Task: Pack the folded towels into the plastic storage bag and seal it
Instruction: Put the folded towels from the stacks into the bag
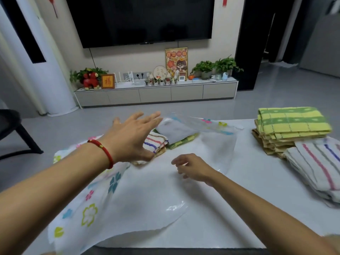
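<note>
So a big clear plastic storage bag with a flower print (114,183) is spread flat on the white glossy table (257,181), and most of it is found under and between the two hands. The left hand (131,137) is stretched out over the far left part of the bag, fingers straight and fanned, nothing gripped in it; a red cord bracelet (103,150) is worn on that wrist. Whether the palm is actually touching the towels below can't really be told. The right hand (193,169) is held lower and nearer, just to the right of the left one, fingers loosely curled over the plastic. It looks like a bit of film might be pinched at the fingertips, but that can't be made out for sure.

Right beneath and just beyond the left hand, a small pile of folded towels (161,142) is seen inside the bag: a white one with red and blue stripes, a grey one behind it, and a green checked one peeking out underneath.

Well off to the right of the right hand, more folded towels are stacked outside the bag: a yellow and green checked stack (290,124) further back, and a white striped stack (320,164) closer in, touching it.
</note>
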